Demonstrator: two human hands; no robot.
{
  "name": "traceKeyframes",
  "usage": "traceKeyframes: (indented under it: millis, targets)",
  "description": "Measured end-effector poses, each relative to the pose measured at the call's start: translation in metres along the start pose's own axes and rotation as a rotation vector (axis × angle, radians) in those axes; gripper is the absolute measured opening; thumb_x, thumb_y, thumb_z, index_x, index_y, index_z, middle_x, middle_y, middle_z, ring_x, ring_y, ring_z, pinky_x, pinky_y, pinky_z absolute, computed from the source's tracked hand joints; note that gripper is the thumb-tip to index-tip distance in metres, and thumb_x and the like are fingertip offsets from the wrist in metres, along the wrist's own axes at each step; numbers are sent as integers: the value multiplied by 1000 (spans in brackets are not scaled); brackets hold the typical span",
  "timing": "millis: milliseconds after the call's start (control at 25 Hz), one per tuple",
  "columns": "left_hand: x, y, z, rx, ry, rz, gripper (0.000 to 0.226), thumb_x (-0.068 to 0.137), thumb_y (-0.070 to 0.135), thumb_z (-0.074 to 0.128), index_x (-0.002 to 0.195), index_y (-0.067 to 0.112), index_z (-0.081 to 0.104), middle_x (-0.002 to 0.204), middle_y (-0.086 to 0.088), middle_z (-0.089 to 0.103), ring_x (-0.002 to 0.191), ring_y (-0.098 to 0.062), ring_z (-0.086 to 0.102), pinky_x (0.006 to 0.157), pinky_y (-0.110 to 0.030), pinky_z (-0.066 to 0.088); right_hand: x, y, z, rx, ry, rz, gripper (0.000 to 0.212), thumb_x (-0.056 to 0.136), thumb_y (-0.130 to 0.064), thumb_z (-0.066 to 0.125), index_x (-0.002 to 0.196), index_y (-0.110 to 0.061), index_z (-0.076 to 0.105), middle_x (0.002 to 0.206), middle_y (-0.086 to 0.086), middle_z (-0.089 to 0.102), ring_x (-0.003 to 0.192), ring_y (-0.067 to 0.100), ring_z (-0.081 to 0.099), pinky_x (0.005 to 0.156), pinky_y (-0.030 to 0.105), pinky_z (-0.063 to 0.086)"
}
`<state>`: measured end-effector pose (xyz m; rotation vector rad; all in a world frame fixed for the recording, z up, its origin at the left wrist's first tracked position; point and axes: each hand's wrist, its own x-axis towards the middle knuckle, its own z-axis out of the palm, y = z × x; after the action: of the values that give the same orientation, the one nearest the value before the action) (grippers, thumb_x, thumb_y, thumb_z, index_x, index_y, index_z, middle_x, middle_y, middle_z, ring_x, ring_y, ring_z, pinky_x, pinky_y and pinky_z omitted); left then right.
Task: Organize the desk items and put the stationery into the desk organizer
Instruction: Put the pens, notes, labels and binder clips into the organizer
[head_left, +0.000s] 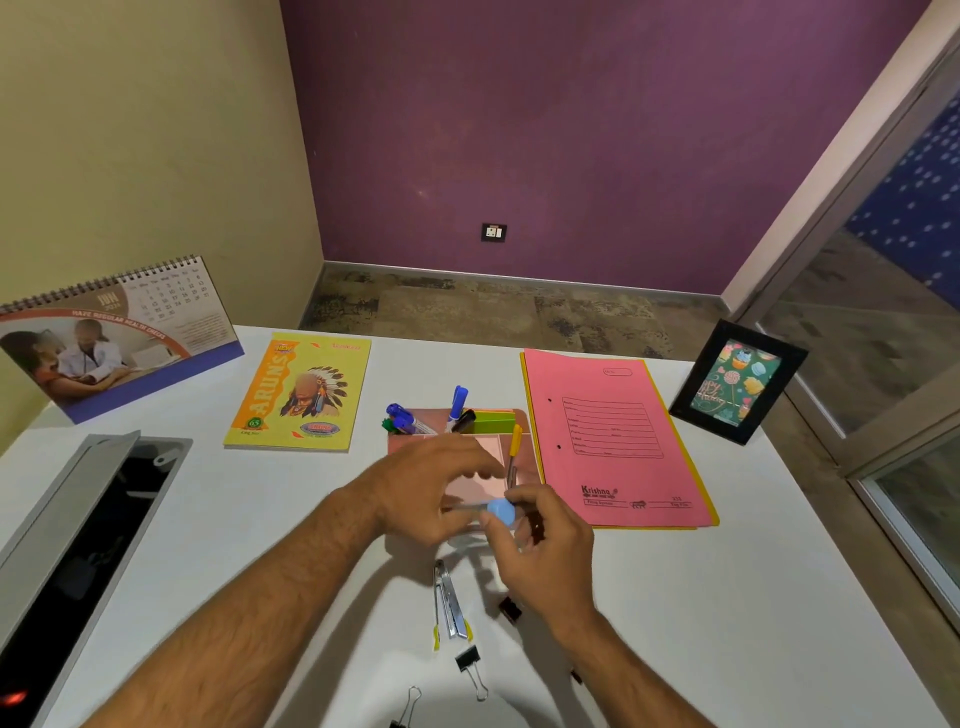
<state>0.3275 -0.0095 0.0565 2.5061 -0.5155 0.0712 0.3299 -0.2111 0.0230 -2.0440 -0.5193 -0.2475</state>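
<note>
**Small blue item held over organizer, clips still loose**

Step in hand, by my read: dropping a small stationery piece into the desk organizer (519, 457), which sits mid-worktop, just left of the pink file (613, 441). Right hand (540, 545) pinches a small blue item (501, 512) w/ a thin clear part running left from it; blurred, can't tell what it is exactly. Left hand (431, 488) hovers just left of it over the organizer's near side, fingers loosely curved and apart. Whether they touch the clear part or hold anything: can't tell, too blurred.

Organizer already holds blue markers (457, 402) and a black one upright at its far side, plus a yellow pen (514, 447) at its right side.

Next move prob. calls for lowering the blue item into a free near compartment, w/out knocking the yellow pen beside it.

Still loose near the worktop's front edge, below the hands: stapler (449, 603), lying open, and binder clips (470, 667). Those look like the remaining pieces.

Notebook (301, 392) and calendar (119, 332) sit toward the far left, photo frame (737, 382) far right. Worktop (753, 597) is white.
</note>
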Motion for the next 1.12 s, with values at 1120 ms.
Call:
traceKeyframes:
  millis: [1120]
  targets:
    - [-36,-45,14,8,274,-600,39,71,26,85,107,28,68,107,6,68,99,-15,47,82,-30,39,-66,0,37,-563,-820,341,49,77,-57,59,103,-20,39,107,2,62,103,27,62,75,36,44]
